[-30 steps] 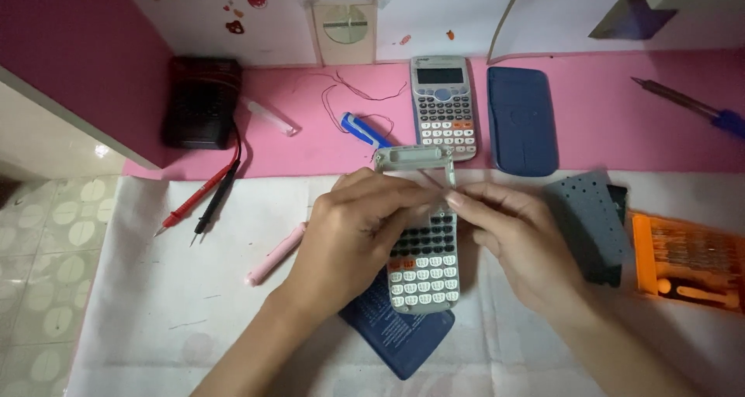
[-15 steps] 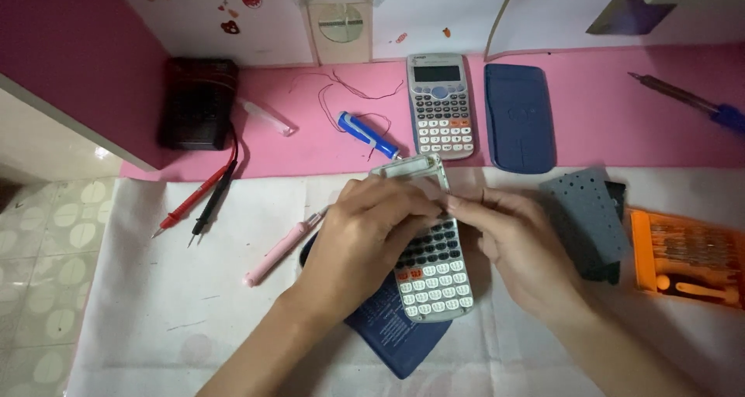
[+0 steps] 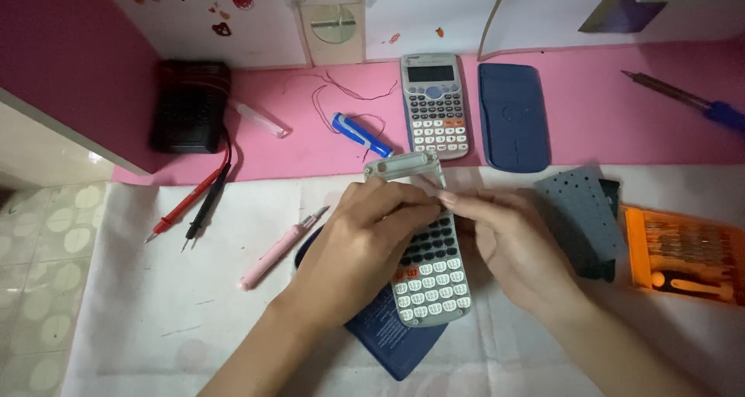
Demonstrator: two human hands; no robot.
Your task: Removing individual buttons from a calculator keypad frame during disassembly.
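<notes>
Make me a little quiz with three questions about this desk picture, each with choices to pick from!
1. Where does the orange screwdriver kit lie?
A. at the right edge of the desk
B. beside the black multimeter
C. under the hands

2. How many calculators show?
A. one
B. two
C. four

3. What are the two hands doing?
A. resting flat on the paper
B. both gripping the calculator
C. holding the pink pen

Answers:
1. A, since the kit sits far right, next to the grey dotted mat.
2. B, since one calculator is in the hands and a second calculator lies on the pink desk behind it.
3. B, since the left hand and the right hand both close on the calculator's upper part, while the pink pen lies untouched to the left.
</notes>
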